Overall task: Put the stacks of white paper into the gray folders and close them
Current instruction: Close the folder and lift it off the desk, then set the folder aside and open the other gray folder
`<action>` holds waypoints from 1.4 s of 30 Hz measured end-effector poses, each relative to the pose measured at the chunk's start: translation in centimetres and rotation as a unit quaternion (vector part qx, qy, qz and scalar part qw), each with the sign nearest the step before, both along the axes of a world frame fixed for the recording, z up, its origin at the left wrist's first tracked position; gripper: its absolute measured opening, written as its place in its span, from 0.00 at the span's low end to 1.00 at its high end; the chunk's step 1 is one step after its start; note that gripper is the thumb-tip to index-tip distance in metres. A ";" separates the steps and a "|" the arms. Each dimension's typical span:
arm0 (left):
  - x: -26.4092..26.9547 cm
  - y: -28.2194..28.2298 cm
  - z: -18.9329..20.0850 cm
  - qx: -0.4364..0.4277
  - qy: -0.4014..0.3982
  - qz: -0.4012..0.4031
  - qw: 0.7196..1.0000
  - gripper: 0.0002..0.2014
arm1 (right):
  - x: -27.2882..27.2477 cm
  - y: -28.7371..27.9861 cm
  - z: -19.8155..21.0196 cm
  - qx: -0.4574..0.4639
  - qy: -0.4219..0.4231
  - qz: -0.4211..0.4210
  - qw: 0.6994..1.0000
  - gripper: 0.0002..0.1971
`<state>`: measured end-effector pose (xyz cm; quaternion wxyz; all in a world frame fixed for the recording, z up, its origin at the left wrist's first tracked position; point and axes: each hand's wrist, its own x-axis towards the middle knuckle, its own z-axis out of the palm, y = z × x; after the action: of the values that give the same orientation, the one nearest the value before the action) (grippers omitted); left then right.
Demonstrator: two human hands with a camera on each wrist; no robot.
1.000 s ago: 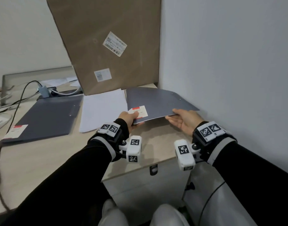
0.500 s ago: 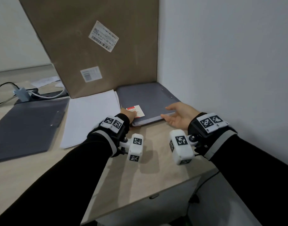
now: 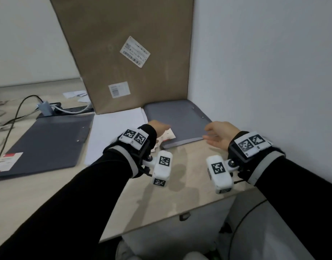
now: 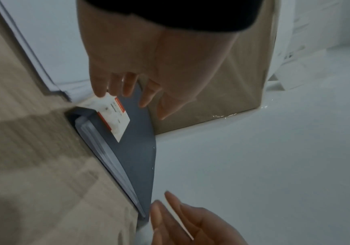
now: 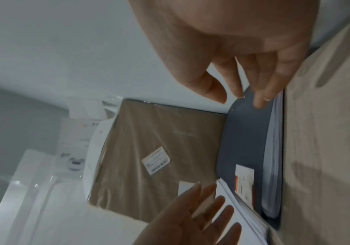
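Gray folder (image 3: 177, 122) now flat on desk (image 3: 167, 201), corner by wall (image 3: 264, 72)

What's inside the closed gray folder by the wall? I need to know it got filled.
The gray folder shows white sheet edges between its covers; the pages' faces stay hidden.

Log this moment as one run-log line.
right gray folder: closed, paper inside | left hand: open | right hand: open | loose paper stack: unfiled

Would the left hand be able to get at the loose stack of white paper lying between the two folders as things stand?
Probably yes. The left hand is open, holds nothing, and sits by the closed gray folder; the stack of white paper lies uncovered right beside it, with nothing between.
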<state>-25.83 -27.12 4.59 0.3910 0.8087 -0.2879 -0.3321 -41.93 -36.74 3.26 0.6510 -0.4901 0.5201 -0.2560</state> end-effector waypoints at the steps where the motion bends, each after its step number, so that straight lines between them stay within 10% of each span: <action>1: 0.5 0.7 -0.5 -0.024 0.024 0.005 0.999 0.22 | 0.1 0.9 0.3 -0.017 -0.009 0.010 1.000 0.07; 10: 10.5 14.0 -3.5 -0.100 0.080 0.169 0.977 0.15 | 8.8 12.4 1.3 -0.060 0.020 0.203 0.977 0.09; 20: 21.4 25.8 -4.6 -0.002 -0.110 0.277 0.955 0.19 | 23.0 21.7 -1.7 -0.077 0.077 0.361 0.926 0.15; 23: 23.7 27.0 -4.8 0.060 -0.159 0.279 0.945 0.24 | 26.0 22.8 -2.5 -0.091 0.083 0.337 0.933 0.04; 26: 25.8 27.6 -5.6 0.145 -0.174 0.293 0.929 0.32 | 27.7 23.3 -3.4 -0.085 0.069 0.329 0.938 0.31; 29: 26.4 27.4 -6.3 0.194 -0.171 0.300 0.918 0.33 | 28.3 24.0 -3.4 -0.073 0.073 0.323 0.941 0.34; 42: 28.4 28.3 -6.3 0.158 -0.055 0.312 0.935 0.32 | 28.1 23.4 -3.9 -0.022 0.024 0.323 0.946 0.36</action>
<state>2.53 1.18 -1.72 0.3259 0.9261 0.0138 -0.1895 -13.80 -13.33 -0.67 0.6748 -0.6523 0.3436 -0.0312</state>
